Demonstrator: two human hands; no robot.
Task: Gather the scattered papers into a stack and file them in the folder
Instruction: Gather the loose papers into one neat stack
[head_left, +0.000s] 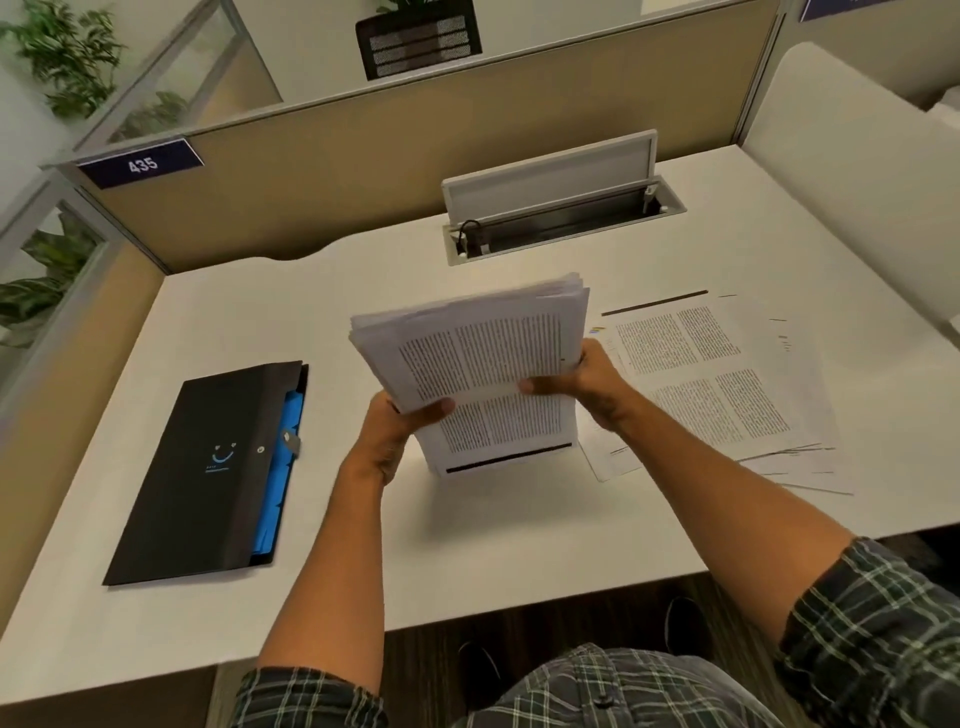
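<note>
White cubicle desk (519, 561), tan partitions behind. Stack of papers (483, 364) is held upright, bottom edge on the desk, gripped at its sides by left hand (395, 431) and right hand (582, 382), thumbs across the front. Black folder (208, 467) is laid closed to the left; loose sheets (727, 384) are spread to the right.

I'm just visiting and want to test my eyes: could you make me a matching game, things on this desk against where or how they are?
Things:
1. stack
2. folder
3. loose papers
4. cable hatch

States:
A. lid propped open
B. lying flat at the desk's right
C. held upright in both hands
D. lying closed at the left

Pairs: 1-C, 2-D, 3-B, 4-A
</note>
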